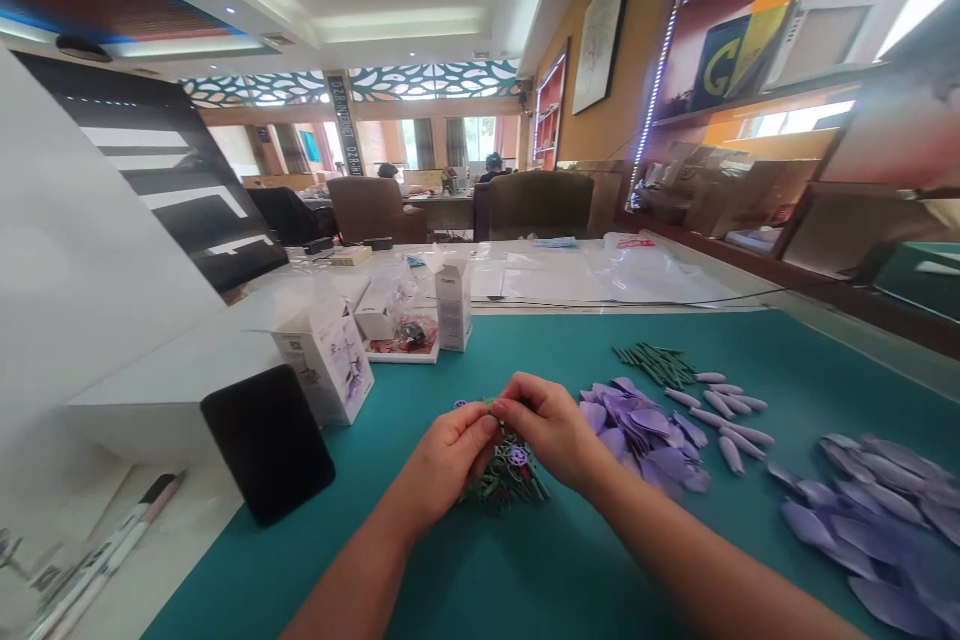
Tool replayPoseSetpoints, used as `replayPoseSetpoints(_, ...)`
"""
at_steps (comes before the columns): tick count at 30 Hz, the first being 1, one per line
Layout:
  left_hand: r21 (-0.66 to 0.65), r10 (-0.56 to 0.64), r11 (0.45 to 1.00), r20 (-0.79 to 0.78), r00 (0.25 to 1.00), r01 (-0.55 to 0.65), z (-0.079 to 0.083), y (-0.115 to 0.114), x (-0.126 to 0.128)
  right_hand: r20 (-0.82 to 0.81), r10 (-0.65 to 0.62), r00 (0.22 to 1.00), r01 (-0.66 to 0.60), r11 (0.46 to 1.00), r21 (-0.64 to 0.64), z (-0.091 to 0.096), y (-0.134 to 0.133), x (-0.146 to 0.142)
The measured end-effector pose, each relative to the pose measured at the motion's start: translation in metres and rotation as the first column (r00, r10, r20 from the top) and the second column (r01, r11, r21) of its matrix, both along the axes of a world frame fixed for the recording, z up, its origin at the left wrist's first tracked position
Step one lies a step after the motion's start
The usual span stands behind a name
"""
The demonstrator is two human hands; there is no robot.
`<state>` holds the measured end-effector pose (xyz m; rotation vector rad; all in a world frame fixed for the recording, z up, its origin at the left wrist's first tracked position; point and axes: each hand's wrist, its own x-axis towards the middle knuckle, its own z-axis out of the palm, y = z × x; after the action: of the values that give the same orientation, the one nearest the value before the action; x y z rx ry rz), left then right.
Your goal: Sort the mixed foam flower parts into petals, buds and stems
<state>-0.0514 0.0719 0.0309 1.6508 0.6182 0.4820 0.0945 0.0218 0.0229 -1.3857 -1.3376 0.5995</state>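
Observation:
Both my hands meet over a small heap of dark green stems and purple connector pieces [510, 478] on the teal mat [525, 580]. My left hand [450, 455] is closed in a pinch on a small green and purple piece at the top of the heap. My right hand [551, 430] is also closed, its fingertips pinching the same piece from the other side. The piece itself is mostly hidden by my fingers.
A pile of purple petals [645, 425] lies right of my hands, then purple buds [724, 410], green sticks [656, 363] and larger lilac leaves [870, 510]. A black phone [266, 440] leans at the left by white boxes [326, 350] and a tray [405, 338]. People sit far behind.

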Motion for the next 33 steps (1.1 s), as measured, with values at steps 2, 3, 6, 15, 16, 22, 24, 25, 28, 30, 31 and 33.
replayPoseSetpoints(2, -0.024, 0.006, 1.000, -0.039, 0.999, -0.007, -0.002, 0.001, 0.002, 0.014, 0.038, 0.999, -0.037, 0.997, -0.074, 0.003, 0.001, 0.004)
replayPoseSetpoints(3, -0.033, 0.008, 0.999, -0.059, 0.998, -0.010, -0.003, 0.002, 0.002, 0.028, 0.071, 0.997, -0.068, 0.992, -0.110, 0.006, 0.000, 0.007)
replayPoseSetpoints(6, -0.044, 0.013, 0.999, -0.104, 0.994, -0.017, -0.003, 0.003, 0.003, 0.080, 0.097, 0.992, -0.081, 0.981, -0.176, 0.014, 0.001, 0.023)
replayPoseSetpoints(15, -0.104, 0.073, 0.991, -0.117, 0.990, -0.086, 0.005, 0.002, 0.001, 0.309, -0.374, 0.875, 0.451, 0.861, -0.236, 0.003, 0.005, 0.139)
replayPoseSetpoints(16, -0.138, 0.073, 0.987, -0.097, 0.993, -0.086, 0.004, 0.003, 0.001, 0.346, -0.408, 0.844, 0.501, 0.832, -0.240, 0.001, 0.002, 0.156)
replayPoseSetpoints(22, -0.307, 0.129, 0.945, 0.031, 0.991, -0.113, 0.000, 0.006, 0.001, 0.603, -0.493, 0.627, 0.721, 0.660, -0.210, -0.011, -0.023, 0.248)
replayPoseSetpoints(24, -0.323, 0.138, 0.939, 0.035, 0.990, -0.120, 0.000, 0.007, 0.001, 0.670, -0.466, 0.578, 0.757, 0.612, -0.227, -0.019, -0.024, 0.270)
replayPoseSetpoints(25, -0.328, 0.140, 0.937, 0.034, 0.990, -0.121, 0.000, 0.008, 0.000, 0.698, -0.445, 0.561, 0.770, 0.590, -0.242, -0.023, -0.022, 0.279)
replayPoseSetpoints(28, -0.338, 0.135, 0.933, 0.022, 0.991, -0.120, -0.001, 0.010, 0.000, 0.761, -0.363, 0.538, 0.786, 0.542, -0.298, -0.037, -0.012, 0.302)
replayPoseSetpoints(30, -0.338, 0.137, 0.933, 0.018, 0.990, -0.123, -0.001, 0.012, -0.001, 0.786, -0.309, 0.535, 0.781, 0.535, -0.322, -0.045, -0.005, 0.311)
replayPoseSetpoints(31, -0.338, 0.138, 0.933, 0.018, 0.990, -0.123, -0.001, 0.013, -0.001, 0.796, -0.287, 0.533, 0.777, 0.539, -0.326, -0.048, -0.002, 0.315)
replayPoseSetpoints(33, -0.334, 0.137, 0.935, 0.021, 0.990, -0.122, -0.001, 0.014, -0.002, 0.813, -0.263, 0.520, 0.771, 0.554, -0.314, -0.055, 0.000, 0.318)
